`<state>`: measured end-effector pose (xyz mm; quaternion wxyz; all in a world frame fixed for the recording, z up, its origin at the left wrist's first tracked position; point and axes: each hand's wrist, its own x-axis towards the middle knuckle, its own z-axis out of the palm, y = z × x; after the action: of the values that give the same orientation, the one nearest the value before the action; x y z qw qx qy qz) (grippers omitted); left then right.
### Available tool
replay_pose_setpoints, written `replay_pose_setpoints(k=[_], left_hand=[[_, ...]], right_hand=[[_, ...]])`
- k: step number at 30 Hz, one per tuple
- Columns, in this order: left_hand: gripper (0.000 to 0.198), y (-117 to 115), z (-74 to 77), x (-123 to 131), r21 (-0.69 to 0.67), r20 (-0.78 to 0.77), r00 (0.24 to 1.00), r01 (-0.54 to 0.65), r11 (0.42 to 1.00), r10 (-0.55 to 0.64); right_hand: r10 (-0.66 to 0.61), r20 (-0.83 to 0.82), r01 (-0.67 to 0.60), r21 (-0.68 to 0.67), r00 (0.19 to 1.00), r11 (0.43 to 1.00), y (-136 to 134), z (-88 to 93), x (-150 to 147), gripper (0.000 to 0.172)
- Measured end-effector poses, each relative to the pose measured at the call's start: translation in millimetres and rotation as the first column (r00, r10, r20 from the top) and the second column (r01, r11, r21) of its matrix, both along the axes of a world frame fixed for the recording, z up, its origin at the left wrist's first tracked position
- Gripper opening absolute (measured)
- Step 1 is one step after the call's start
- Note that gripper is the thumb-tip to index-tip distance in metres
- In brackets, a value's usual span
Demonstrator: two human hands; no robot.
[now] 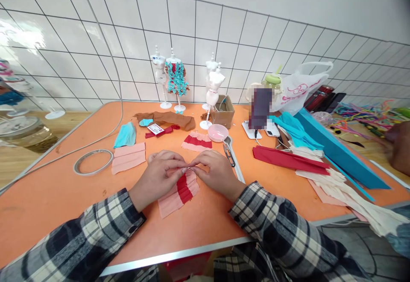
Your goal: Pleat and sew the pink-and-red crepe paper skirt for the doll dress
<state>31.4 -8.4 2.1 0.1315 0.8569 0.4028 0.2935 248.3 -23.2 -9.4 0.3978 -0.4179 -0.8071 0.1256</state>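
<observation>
Pink-red pleated fabric [179, 192], both hands pinching

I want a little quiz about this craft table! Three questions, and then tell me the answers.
1. True or false: the left hand and the right hand both pinch the top edge of the pleated cloth.
2. Where does the tape roll lie? A: left of the hands. B: right of the hands. C: on a shelf.
3. Fill in: the dressed mannequin wears a ____ and red outfit.

Key: 1 true; 2 A; 3 teal.
</observation>
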Motion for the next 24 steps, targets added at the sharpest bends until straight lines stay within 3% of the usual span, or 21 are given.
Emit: replay_pose_setpoints(k=[5,9,12,14,16,18,19,21,24], left_hand=[[0.025,-3.4,2.6,5.2,0.016,-0.009,0.999,-0.038,0.999,0.038],[0.023,-9.7,8.2,10.5,-0.012,0.018,0.999,-0.051,0.999,0.051],[0.022,-10.8,10.5,10.8,-0.097,0.13,0.991,-0.029,0.995,0.041],[0.022,-9.3,9.9,9.1,-0.223,0.239,0.971,0.021,0.975,0.034],[0.023,-7.7,8.1,6.5,-0.357,0.374,0.925,0.078,0.931,0.065],[0.026,-7.3,5.5,3.4,-0.414,0.496,0.862,0.127,0.901,0.106],[0.032,-7.8,3.9,2.0,-0.411,0.529,0.842,0.149,0.899,0.103],[0.049,-9.8,-1.1,0.0,-0.374,0.504,0.863,0.188,0.908,0.029],[0.07,-13.6,-13.4,0.5,-0.277,0.294,0.948,0.209,0.938,-0.124]], right_hand=[[-0.009,0.112,0.005,0.029,0.994,1.0,-3.5,1.5,-1.7,0.008],[-0.038,0.284,-0.006,0.152,0.958,0.988,-7.6,0.1,-6.0,0.014],[-0.041,0.366,-0.055,0.248,0.93,0.967,-11.8,0.1,-7.4,0.025],[0.006,0.361,-0.106,0.259,0.933,0.96,-14.6,1.5,-6.8,0.03],[0.087,0.252,-0.145,0.222,0.964,0.964,-16.5,3.4,-5.6,0.028],[0.125,-0.009,-0.123,0.123,0.992,0.985,-16.1,4.4,-4.7,0.025],[0.113,-0.17,-0.107,0.043,0.979,0.993,-14.7,4.4,-4.5,0.032],[0.056,-0.461,-0.143,-0.156,0.886,0.977,-9.9,3.0,-4.5,0.063],[-0.026,-0.734,-0.389,-0.39,0.679,0.835,-0.5,-1.0,-5.2,0.095]])
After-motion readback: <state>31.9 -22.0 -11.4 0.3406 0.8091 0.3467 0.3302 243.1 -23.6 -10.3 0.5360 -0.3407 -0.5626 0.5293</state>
